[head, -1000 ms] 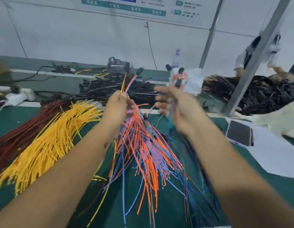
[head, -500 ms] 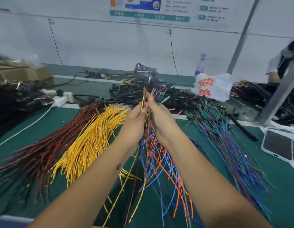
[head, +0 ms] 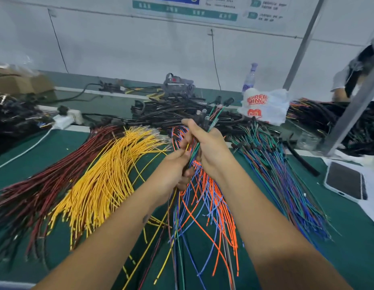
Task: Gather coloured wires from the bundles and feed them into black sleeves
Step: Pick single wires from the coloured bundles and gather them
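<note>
My right hand [head: 209, 149] grips a small gathered bunch of wires [head: 213, 120] upright above the green mat; green and dark strands stick out past its fingers. Just below, my left hand [head: 173, 168] pinches the same bunch lower down. Loose ends of orange and blue wires [head: 211, 208] trail from both hands toward me. On the mat lie a yellow bundle [head: 102, 176], a dark red bundle [head: 48, 174] and a blue-green bundle [head: 276, 176]. A heap of black sleeves [head: 171, 111] lies behind the hands.
A phone [head: 345, 181] lies on white paper at the right. A white plastic bag [head: 265, 105] and a bottle [head: 250, 77] stand at the back. A metal post [head: 353, 105] rises at the right, a person beside it. A power strip [head: 67, 119] sits back left.
My hands, apart a second ago, came together on one bunch. The right hand now grips it higher up and the left has slid lower. The camera has turned left.
</note>
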Motion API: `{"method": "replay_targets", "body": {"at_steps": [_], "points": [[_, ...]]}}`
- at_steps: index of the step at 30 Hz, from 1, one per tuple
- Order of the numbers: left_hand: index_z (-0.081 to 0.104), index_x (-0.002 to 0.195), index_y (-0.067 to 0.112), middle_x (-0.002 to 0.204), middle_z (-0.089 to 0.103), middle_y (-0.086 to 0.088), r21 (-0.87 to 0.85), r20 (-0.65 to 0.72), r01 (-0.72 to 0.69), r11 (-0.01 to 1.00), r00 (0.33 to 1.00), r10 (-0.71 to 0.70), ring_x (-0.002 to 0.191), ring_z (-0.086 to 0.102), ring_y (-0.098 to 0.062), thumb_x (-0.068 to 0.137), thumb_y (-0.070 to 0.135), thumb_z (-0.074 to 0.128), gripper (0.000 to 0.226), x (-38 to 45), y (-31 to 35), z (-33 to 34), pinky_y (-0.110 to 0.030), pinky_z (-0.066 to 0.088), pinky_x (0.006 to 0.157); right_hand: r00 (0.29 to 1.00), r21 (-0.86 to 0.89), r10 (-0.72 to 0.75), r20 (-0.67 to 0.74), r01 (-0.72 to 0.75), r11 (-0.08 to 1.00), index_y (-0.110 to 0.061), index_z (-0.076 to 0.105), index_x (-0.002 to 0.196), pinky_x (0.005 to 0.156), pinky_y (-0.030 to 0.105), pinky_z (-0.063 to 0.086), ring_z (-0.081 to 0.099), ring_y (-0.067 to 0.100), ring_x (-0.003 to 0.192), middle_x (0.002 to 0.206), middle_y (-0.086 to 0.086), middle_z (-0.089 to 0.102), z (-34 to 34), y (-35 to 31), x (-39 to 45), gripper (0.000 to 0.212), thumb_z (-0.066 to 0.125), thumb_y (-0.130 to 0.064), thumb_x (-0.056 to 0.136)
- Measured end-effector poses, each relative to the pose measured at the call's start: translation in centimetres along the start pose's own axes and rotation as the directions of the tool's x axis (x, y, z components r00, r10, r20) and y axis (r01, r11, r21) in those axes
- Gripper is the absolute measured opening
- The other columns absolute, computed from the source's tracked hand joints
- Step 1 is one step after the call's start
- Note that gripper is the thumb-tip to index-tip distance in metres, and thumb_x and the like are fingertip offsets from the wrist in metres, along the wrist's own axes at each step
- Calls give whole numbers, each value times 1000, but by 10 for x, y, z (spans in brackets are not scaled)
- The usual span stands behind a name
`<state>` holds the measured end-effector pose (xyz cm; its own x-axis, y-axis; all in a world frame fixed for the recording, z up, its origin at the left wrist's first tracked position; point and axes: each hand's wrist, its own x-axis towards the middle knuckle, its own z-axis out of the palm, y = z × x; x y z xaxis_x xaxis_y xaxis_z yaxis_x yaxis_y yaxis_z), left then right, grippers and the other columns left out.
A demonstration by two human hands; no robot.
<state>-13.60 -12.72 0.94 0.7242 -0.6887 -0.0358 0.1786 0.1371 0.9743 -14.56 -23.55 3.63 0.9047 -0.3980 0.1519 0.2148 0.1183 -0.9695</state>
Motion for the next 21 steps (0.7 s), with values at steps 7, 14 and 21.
{"method": "replay_targets", "body": {"at_steps": [7, 14, 21], "points": [[51, 84, 15, 55, 25, 5, 103, 269, 125, 987, 951, -149, 39, 19, -4, 98, 30, 41, 24, -9, -5, -29, -13, 19, 35, 985, 220, -12, -171, 50, 974, -10, 50, 75, 39, 18, 33, 35, 5, 33, 39, -10, 34, -30, 0, 17, 31, 46, -24, 101], [44, 76, 19, 57, 29, 11, 749, 276, -101, 655, 946, -171, 47, 23, -7, 103, 32, 34, 31, -18, 31, -79, -19, 21, 44, 833, 371, -4, -553, 251, 894, -13, 51, 74, 45, 19, 35, 35, 7, 37, 39, -8, 37, -119, -48, 19, 24, 52, -14, 99], [46, 79, 16, 62, 39, 7, 823, 62, -261, 505, 925, 376, 52, 35, -7, 103, 29, 35, 29, 29, 7, -52, -20, 26, 46, 977, 685, -149, -153, 213, 697, -13, 71, 74, 72, 27, 56, 67, 14, 65, 65, 0, 67, -68, -29, 9, 21, 58, -20, 90]]}}
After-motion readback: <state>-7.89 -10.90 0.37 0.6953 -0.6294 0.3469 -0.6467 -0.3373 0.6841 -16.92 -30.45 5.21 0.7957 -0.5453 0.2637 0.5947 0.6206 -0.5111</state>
